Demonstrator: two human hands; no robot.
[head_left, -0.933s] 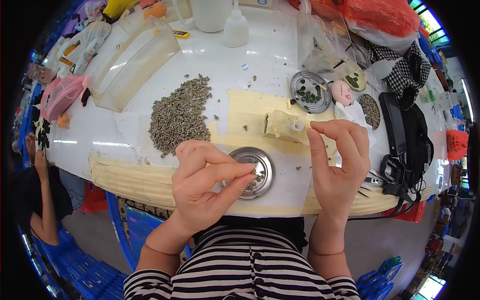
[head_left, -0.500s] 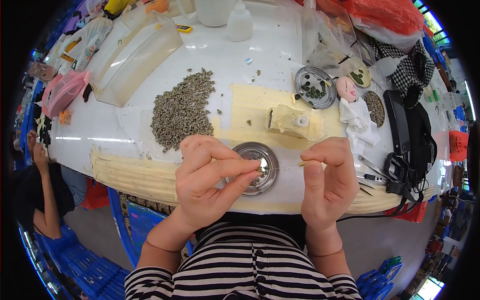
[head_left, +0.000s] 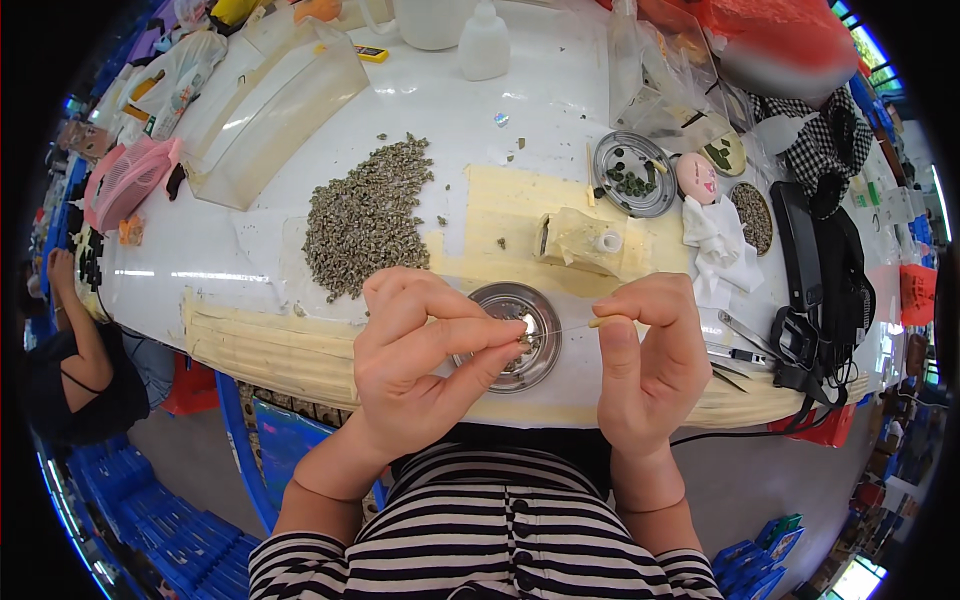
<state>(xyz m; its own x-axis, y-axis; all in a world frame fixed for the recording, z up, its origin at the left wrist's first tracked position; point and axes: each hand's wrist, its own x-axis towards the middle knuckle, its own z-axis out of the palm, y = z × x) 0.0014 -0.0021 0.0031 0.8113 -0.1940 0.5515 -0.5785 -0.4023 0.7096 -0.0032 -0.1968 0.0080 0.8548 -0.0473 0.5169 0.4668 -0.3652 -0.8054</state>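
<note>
My left hand point(head_left: 415, 355) pinches a tiny grey piece point(head_left: 521, 339) at its fingertips, just over a round metal dish point(head_left: 515, 335) near the table's front edge. My right hand point(head_left: 648, 352) pinches the pale handle of a thin needle tool point(head_left: 598, 322); its fine tip runs left to the piece in my left fingers. A heap of small grey-green pieces point(head_left: 368, 218) lies on the white table point(head_left: 520, 120) beyond my left hand. A yellowish taped block point(head_left: 583, 241) stands on a yellow mat point(head_left: 510, 205) behind the dish.
A second metal dish point(head_left: 633, 174) with dark pieces, a small doll head point(head_left: 697, 178) on white cloth and a bowl of grains point(head_left: 752, 216) lie at right. A black strap point(head_left: 812, 265) and tweezers point(head_left: 740, 342) sit near the right edge. Clear plastic trays point(head_left: 270, 95) stand at left. Another person point(head_left: 70, 360) sits far left.
My right hand came down from the taped block to the dish's level, bringing the needle tool toward my left fingertips. My left hand stayed over the dish.
</note>
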